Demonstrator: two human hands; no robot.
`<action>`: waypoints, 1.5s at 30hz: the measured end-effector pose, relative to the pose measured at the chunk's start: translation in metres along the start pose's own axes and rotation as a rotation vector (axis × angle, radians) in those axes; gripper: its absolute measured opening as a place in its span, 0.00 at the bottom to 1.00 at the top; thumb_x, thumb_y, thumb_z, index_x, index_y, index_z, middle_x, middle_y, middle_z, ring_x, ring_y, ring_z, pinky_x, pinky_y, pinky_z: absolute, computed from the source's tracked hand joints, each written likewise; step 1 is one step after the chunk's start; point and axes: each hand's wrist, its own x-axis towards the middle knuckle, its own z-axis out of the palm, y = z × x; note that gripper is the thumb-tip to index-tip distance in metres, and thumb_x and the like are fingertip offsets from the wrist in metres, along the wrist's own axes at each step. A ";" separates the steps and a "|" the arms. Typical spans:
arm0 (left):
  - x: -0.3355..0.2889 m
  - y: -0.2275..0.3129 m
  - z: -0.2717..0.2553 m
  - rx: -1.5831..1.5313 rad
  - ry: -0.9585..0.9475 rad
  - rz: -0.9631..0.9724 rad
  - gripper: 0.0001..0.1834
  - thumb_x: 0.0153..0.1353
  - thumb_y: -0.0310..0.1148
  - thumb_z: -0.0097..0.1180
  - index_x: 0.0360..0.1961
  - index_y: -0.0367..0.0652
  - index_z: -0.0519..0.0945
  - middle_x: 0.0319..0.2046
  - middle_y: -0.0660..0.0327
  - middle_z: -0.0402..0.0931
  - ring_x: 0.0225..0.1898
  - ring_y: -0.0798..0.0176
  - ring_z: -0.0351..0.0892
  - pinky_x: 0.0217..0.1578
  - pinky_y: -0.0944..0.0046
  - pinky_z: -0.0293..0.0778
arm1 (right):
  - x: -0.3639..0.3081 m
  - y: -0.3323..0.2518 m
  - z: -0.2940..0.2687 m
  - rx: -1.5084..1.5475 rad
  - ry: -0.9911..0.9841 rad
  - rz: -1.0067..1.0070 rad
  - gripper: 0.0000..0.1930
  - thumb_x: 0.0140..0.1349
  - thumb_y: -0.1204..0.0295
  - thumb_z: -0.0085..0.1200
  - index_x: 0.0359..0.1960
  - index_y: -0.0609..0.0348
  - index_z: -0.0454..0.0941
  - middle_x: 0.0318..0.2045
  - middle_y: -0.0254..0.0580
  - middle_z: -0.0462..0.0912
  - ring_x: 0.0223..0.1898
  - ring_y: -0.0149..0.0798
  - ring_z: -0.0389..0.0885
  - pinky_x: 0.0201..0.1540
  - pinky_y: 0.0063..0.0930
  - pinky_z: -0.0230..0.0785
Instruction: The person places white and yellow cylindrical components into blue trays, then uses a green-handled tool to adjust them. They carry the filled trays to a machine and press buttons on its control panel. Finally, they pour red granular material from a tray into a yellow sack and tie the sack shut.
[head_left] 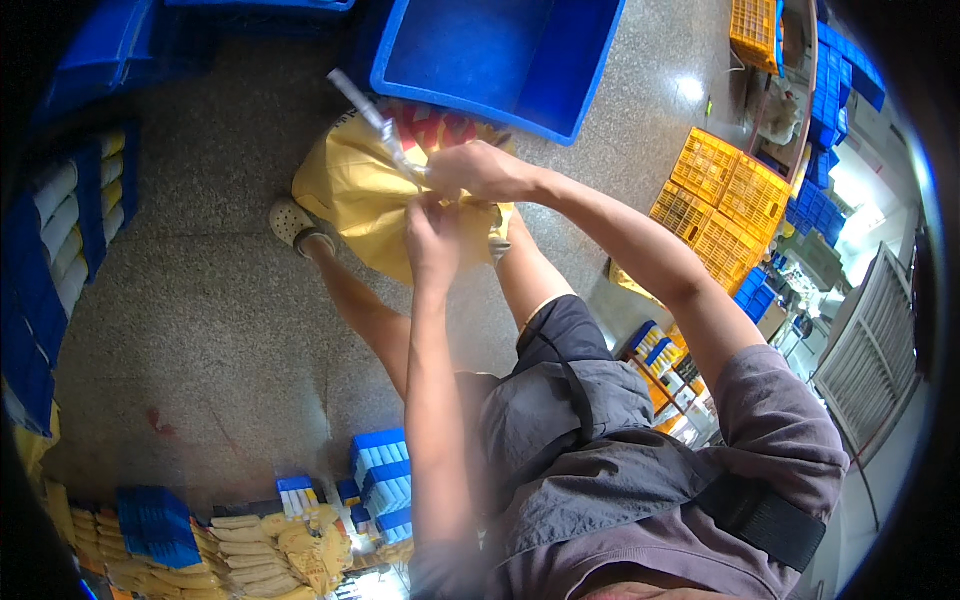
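Note:
A yellow sack (350, 190) with red print stands on the floor between my legs, its top gathered into a bunch. My left hand (432, 245) is closed around the gathered neck of the sack. Just above it, my right hand (480, 170) is closed at the same bunch, on a white strip that looks like a tie cord (365, 108). The strip's loose end sticks out toward the far left, smeared by motion. My fingers partly hide where the strip meets the sack.
A large blue bin (480, 60) stands just beyond the sack. Yellow crates (722, 200) are stacked at the right. Blue crates with rolled goods (60, 230) line the left side. Filled sacks (250, 550) lie behind me at the lower left, beside more blue crates (382, 480).

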 end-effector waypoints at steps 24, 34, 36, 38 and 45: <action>0.000 0.007 0.024 0.302 0.346 0.242 0.12 0.62 0.29 0.65 0.32 0.35 0.72 0.29 0.49 0.78 0.32 0.43 0.79 0.36 0.50 0.74 | -0.008 0.049 0.015 -0.161 -0.138 -0.111 0.10 0.53 0.69 0.66 0.34 0.62 0.85 0.29 0.49 0.84 0.32 0.50 0.83 0.36 0.41 0.73; -0.005 0.024 0.035 0.826 0.680 0.322 0.18 0.46 0.36 0.77 0.27 0.47 0.75 0.23 0.65 0.80 0.30 0.60 0.79 0.48 0.55 0.70 | -0.027 0.059 0.037 -0.099 0.125 -0.035 0.11 0.53 0.67 0.66 0.34 0.61 0.87 0.31 0.49 0.85 0.34 0.51 0.84 0.40 0.40 0.76; -0.004 0.020 0.027 0.903 0.583 0.499 0.14 0.49 0.36 0.75 0.29 0.47 0.79 0.23 0.65 0.80 0.32 0.61 0.79 0.52 0.53 0.67 | -0.028 0.060 0.038 -0.089 0.133 -0.053 0.10 0.53 0.68 0.66 0.34 0.61 0.87 0.31 0.49 0.85 0.34 0.51 0.84 0.40 0.40 0.76; -0.005 0.016 0.019 0.948 0.438 0.588 0.12 0.54 0.33 0.71 0.39 0.46 0.82 0.25 0.65 0.81 0.36 0.63 0.79 0.53 0.53 0.66 | -0.028 0.060 0.037 -0.088 0.129 -0.067 0.09 0.54 0.69 0.66 0.33 0.61 0.87 0.31 0.49 0.85 0.34 0.51 0.84 0.40 0.40 0.76; -0.008 0.014 0.007 1.118 0.380 0.747 0.11 0.60 0.31 0.63 0.44 0.43 0.81 0.29 0.66 0.79 0.37 0.64 0.80 0.50 0.55 0.67 | -0.031 0.058 0.036 -0.085 0.147 -0.099 0.08 0.54 0.70 0.66 0.33 0.61 0.87 0.32 0.47 0.85 0.35 0.50 0.84 0.40 0.40 0.75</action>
